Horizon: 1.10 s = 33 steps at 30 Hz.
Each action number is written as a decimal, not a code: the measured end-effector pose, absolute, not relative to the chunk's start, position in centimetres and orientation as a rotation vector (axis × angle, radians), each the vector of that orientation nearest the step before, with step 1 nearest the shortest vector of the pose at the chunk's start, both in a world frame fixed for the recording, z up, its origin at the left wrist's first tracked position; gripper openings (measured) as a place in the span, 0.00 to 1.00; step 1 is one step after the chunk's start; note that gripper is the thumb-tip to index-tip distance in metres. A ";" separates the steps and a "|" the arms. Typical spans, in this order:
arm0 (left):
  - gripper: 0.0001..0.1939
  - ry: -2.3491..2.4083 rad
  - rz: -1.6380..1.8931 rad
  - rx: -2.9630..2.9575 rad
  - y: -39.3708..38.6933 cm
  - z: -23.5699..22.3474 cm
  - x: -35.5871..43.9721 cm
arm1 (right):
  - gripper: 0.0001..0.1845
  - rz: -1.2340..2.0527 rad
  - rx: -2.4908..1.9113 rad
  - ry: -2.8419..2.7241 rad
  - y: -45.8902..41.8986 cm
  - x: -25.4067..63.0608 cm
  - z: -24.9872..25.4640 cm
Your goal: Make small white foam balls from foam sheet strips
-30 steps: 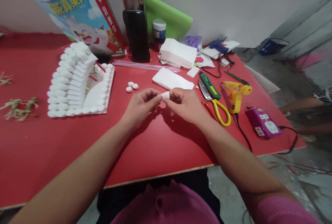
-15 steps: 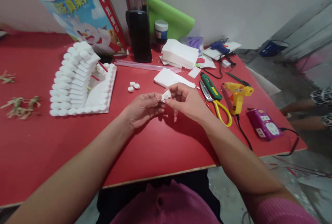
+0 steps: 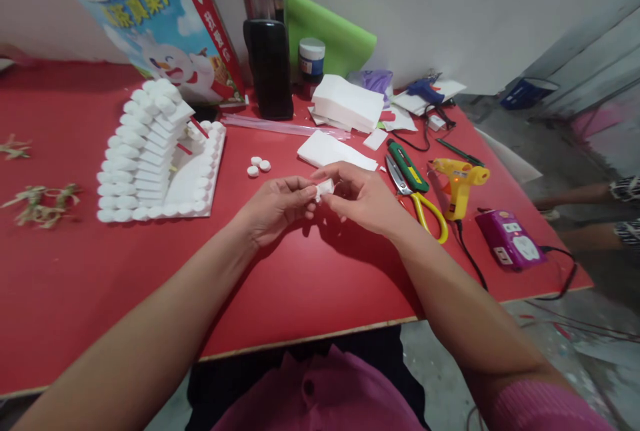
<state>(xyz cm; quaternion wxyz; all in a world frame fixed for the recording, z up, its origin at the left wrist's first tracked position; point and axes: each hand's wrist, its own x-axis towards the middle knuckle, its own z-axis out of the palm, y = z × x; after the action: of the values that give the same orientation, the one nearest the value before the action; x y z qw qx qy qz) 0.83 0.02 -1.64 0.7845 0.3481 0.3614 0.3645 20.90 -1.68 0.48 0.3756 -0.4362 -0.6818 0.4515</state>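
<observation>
A small, crumpled piece of white tissue paper (image 3: 325, 187) is pinched between my two hands above the red table. My left hand (image 3: 281, 210) grips its left end between thumb and fingertips. On its other side, my right hand (image 3: 364, 199) curls over it with thumb and fingers closed at its edge. Just behind my hands lies a folded stack of white tissue (image 3: 336, 151). Three small white rounded pellets (image 3: 253, 170) sit to the left of it. Farther left stands a white model (image 3: 159, 158) with steps, edged in rows of similar white pellets.
To the right lie yellow-handled scissors (image 3: 417, 201), a green utility knife (image 3: 407, 164), a yellow glue gun (image 3: 460, 183) and a purple power socket box (image 3: 510, 239). Behind are a black phone (image 3: 269, 71), a white-lidded jar (image 3: 311, 58) and a printed box (image 3: 155, 24). Another person's arms (image 3: 585, 218) show at far right.
The piece of tissue paper has shifted slightly right and turned between my fingers. My right fingers have curled in closer around it. The things on the table have stayed put.
</observation>
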 end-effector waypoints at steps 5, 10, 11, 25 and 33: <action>0.14 0.770 0.742 0.748 0.1 -1.4 0.6 | 0.04 1.073 -1.134 -1.771 -1.6 21.0 0.3; 0.15 0.778 0.667 0.750 0.1 -0.8 0.4 | 0.02 1.008 -1.120 -1.833 -1.4 21.5 0.4; 0.16 0.774 0.658 0.743 0.1 -0.7 0.4 | 0.03 0.972 -1.095 -1.873 -1.4 21.6 0.4; 0.03 0.824 0.719 0.553 0.7 -0.8 0.3 | 0.14 0.791 -1.006 -2.033 -1.2 21.9 0.3; 0.06 0.805 0.677 0.651 0.5 -1.3 0.3 | 0.02 0.662 -0.993 -2.081 -1.1 21.6 -0.1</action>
<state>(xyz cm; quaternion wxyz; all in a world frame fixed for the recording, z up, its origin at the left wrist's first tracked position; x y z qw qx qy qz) 0.26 0.50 -1.34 0.8148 0.3050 0.3773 0.3172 21.57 -1.11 -0.11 0.3627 -0.3856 -0.8085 0.2572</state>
